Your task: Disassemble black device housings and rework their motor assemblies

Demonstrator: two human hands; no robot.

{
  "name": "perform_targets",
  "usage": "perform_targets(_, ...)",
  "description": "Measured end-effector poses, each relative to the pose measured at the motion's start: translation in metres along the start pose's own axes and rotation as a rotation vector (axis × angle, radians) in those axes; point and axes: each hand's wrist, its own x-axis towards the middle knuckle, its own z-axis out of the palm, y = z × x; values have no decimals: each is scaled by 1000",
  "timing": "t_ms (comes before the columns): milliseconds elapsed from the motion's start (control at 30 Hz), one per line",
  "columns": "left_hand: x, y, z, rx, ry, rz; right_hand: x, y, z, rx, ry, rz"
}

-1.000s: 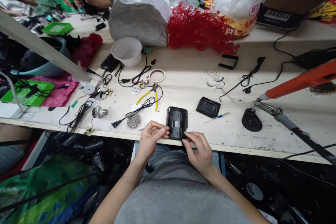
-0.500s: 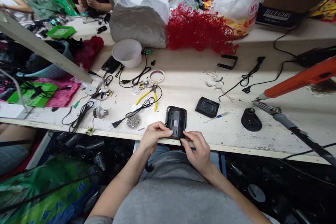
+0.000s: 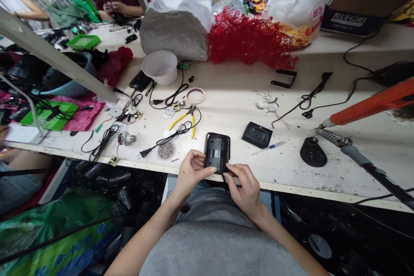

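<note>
A black plastic housing (image 3: 217,152) with slots and a thin side frame lies at the bench's front edge. My left hand (image 3: 193,170) is at its left side, thumb laid over the lower part and fingers curled by the left edge. At the lower right corner, my right hand (image 3: 243,184) pinches the housing between thumb and fingers; a short dark piece, perhaps a cord, hangs below. Right of the housing are a black rectangular tray-like part (image 3: 257,135) and a small screwdriver (image 3: 268,147) with a blue handle. Yellow-handled pliers (image 3: 185,120) lie up and left.
A soldering iron (image 3: 371,105) with an orange handle reaches in from the right, above a black teardrop-shaped part (image 3: 313,152). A dish of metal wool (image 3: 165,149), a power cord (image 3: 145,152) and a white tub (image 3: 160,67) stand left. Co-workers sit across the bench.
My left thumb has slid slightly right across the housing, and the left fingers have loosened and spread a little. My right hand keeps its pinch. The view has shifted slightly.
</note>
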Motion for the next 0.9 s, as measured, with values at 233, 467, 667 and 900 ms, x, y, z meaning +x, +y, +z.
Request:
perform_targets(233,-7,2,21,241,95,101,3,-2,-1,27,-56,-74)
perform_targets(467,-2,2,17,144,138,1,5,3,-9,97,-102,-88)
perform_targets(667,-7,19,-34,-278,196,44,7,6,-11,73,-109,-88)
perform_targets(900,-26,40,-116,-423,382,152,10,5,-5,15,-164,-155)
